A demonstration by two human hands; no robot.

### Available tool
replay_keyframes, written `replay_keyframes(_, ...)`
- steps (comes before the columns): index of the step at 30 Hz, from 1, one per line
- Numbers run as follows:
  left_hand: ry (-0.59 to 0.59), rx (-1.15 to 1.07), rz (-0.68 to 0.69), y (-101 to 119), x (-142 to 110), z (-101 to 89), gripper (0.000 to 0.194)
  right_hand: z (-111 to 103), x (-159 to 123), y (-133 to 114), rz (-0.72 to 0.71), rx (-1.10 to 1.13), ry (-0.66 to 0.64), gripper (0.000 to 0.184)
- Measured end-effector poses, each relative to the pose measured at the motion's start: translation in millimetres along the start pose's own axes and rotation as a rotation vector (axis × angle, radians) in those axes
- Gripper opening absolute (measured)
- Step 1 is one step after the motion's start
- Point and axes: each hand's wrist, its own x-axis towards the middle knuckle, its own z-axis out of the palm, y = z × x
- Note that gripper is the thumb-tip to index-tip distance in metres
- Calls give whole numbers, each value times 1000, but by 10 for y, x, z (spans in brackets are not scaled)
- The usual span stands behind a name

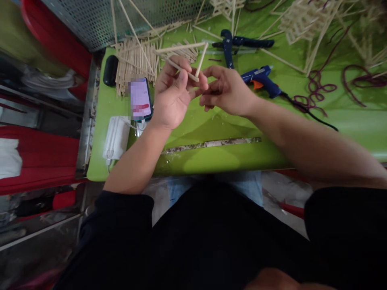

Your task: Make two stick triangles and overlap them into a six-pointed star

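My left hand (173,94) pinches a small frame of thin wooden sticks (181,47) between thumb and fingers, holding it above the table. One of its corners points toward my right hand (226,90), whose curled fingers are close beside that corner. Whether those fingers hold anything is too small to make out. Behind my right hand, a blue glue gun (261,78) with an orange trigger lies on its side. A dark blue cutter tool (228,46) rests farther back. Loose wooden sticks (136,60) are heaped behind my left hand.
On the green table (187,161) are a phone (140,98), a white power bank (116,137), a black case (110,70) and a patterned strip (214,143). Purple cord (320,86) and stick structures (305,24) spread across the right. A perforated metal panel (99,20) stands behind.
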Motion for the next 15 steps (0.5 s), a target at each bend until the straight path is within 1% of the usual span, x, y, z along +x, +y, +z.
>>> replay_keyframes(2,45,21,-31,26,15,-20,21,-136,-21,-111,-53,-40,19,53)
replay_keyframes(3,60,31,-49,34,23,-34,20,-210,-35,-175,-99,-64,52,51)
replay_keyframes(5,55,51,-49,17,47,-83,17,-348,-75,-322,-210,-121,169,48)
replay_keyframes(7,33,79,1,-68,99,-182,12,-449,-128,-492,-292,-200,297,44)
replay_keyframes(8,33,101,35,-136,140,-252,18,-483,-157,-579,-322,-232,336,40)
replay_keyframes(9,24,131,62,-214,190,-332,26,-506,-184,-662,-335,-262,348,35)
replay_keyframes(12,29,236,83,-431,346,-561,53,-537,-227,-814,-324,-383,295,30)
replay_keyframes(13,15,266,68,-470,378,-606,60,-544,-223,-811,-308,-469,251,29)
replay_keyframes(14,-5,301,52,-483,391,-624,63,-555,-208,-775,-289,-571,187,27)
replay_keyframes(15,-17,339,57,-470,381,-612,62,-572,-187,-707,-267,-671,104,27)
